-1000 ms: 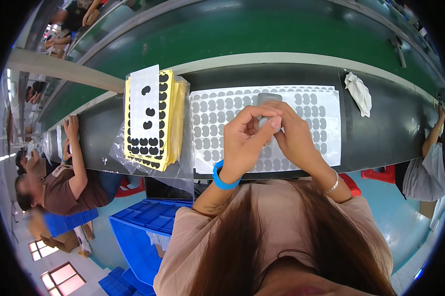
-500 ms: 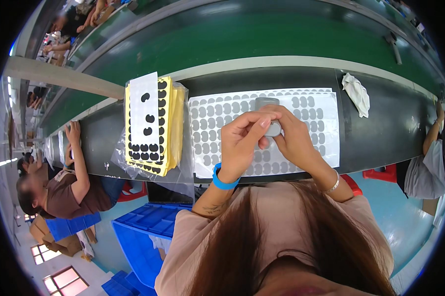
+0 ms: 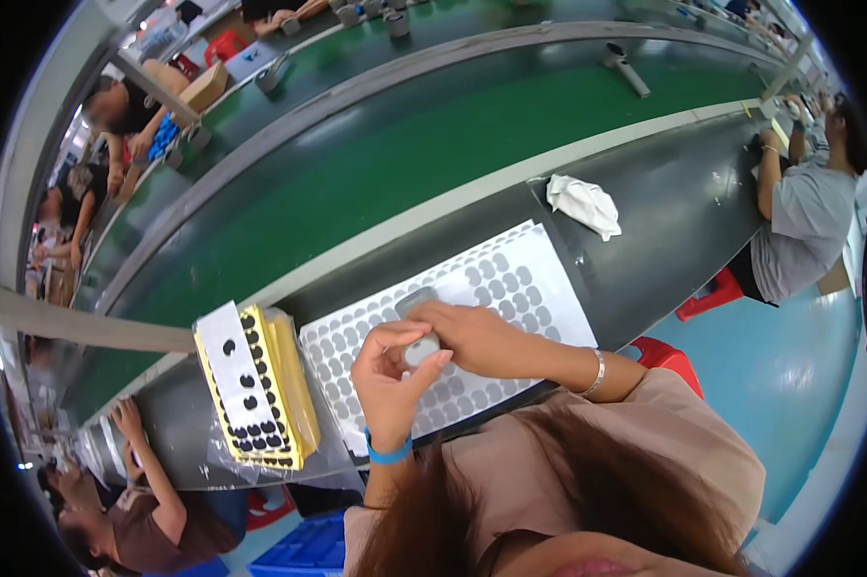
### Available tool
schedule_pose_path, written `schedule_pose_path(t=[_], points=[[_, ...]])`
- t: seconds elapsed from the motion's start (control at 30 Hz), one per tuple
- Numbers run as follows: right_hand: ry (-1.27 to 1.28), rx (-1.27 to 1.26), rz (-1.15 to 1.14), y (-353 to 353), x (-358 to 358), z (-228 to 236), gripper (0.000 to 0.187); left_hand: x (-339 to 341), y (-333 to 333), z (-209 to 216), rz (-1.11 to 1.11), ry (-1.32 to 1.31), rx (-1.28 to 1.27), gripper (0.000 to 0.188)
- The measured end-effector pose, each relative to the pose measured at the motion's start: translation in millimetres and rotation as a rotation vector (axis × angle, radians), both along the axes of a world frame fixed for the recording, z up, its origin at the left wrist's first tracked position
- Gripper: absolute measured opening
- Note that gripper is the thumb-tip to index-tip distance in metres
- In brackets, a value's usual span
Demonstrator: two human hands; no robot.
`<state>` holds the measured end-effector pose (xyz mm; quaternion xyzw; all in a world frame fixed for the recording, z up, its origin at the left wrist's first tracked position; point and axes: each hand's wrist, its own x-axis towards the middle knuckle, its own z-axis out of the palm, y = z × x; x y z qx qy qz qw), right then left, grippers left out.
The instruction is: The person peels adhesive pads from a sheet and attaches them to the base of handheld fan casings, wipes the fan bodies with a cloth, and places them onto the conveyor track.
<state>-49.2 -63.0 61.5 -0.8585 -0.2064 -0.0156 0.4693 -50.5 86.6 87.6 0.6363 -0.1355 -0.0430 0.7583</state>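
Note:
In front of me, both hands are closed around a grey plastic part with a rounded end face [image 3: 420,352]. My left hand [image 3: 392,383] curls its thumb and fingers about that end. My right hand [image 3: 472,338] covers the middle of the part from the other side, its fingertips hidden. The wider grey end pokes out beyond my knuckles. Underneath lie white sheets [image 3: 566,288] covered with rows of grey bean-shaped stickers. Left of them is a stack of yellow sheets [image 3: 303,409] with black stickers of like shape, topped by a white strip [image 3: 237,356] bearing a few black ones.
A crumpled white cloth [image 3: 585,207] rests on the black table [image 3: 683,207] to the right. Beyond runs a green conveyor belt [image 3: 356,192] with a grey handle-shaped part [image 3: 628,73] on it. Co-workers sit at both sides. A blue crate [image 3: 303,548] stands below left.
My view has swung, so the table now runs slantwise, with more showing at the right. My right hand now lies further over the grey part, and my left thumb has shifted along its round end.

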Motion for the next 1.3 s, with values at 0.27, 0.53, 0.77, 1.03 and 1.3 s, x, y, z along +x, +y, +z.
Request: schedule_pose_path(t=[0.27, 0.53, 0.77, 1.03, 1.3], points=[[-0.157, 0.062, 0.007, -15, 15, 1, 0.033, 7, -4, -6, -0.069, 0.094, -0.084, 0.019], [-0.346, -0.159, -0.128, -55, 99, -1, 0.056, 11, 16, -14, 0.023, 0.015, -0.148, 0.025], [-0.592, -0.568, -0.397, -130, 228, -37, 0.042, -4, 35, -23, 0.131, 0.111, -0.049, 0.023], [-0.560, -0.644, -0.319, -115, 230, -48, 0.048, 5, 37, -32, 0.124, 0.176, -0.026, 0.024], [-0.807, -0.745, -0.159, -21, 263, -55, 0.021, 7, 25, -27, 0.011, 0.145, -0.025, 0.023]])
